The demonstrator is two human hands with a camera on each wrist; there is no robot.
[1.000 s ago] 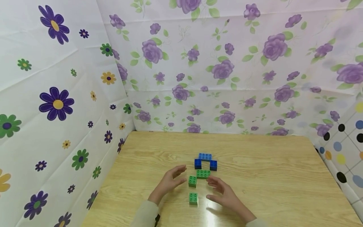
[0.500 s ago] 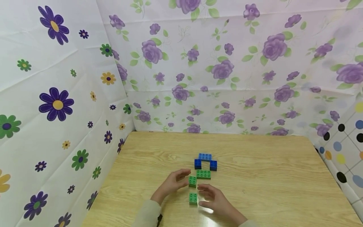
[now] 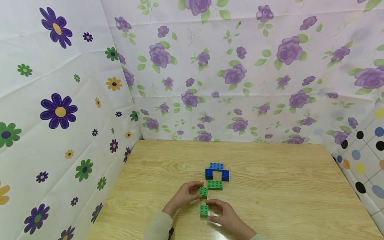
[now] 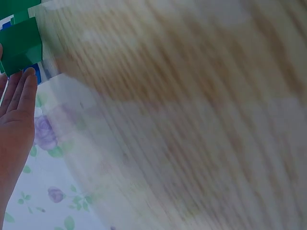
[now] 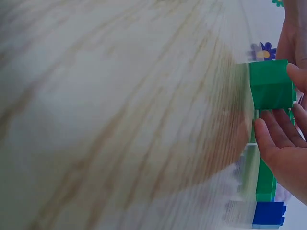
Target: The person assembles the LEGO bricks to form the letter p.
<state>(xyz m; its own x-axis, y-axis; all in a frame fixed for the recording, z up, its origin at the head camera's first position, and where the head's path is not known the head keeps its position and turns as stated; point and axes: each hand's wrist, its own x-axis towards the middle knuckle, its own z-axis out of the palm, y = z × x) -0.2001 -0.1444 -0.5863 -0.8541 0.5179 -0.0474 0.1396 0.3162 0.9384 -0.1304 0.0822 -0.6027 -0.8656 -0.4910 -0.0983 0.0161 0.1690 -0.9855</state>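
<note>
Flowered cloth hangs behind the pale wooden bench, its far edge crossing mid-frame. Low and right of center sit the upper small green block and, just below it, the lower small green block. Past them come a long green block, two dark blue blocks and a light blue block.

From where I'm standing it looks tight: a stray fingertip might knock the long green block, and an off-center squeeze could twist a small one.

Left hand reaches in from lower left, thumb and fingers narrowed about the upper small block; whether it pinches, I can't tell. Right hand comes from lower right, thumb and fingers apart, half around the lower one.
</note>
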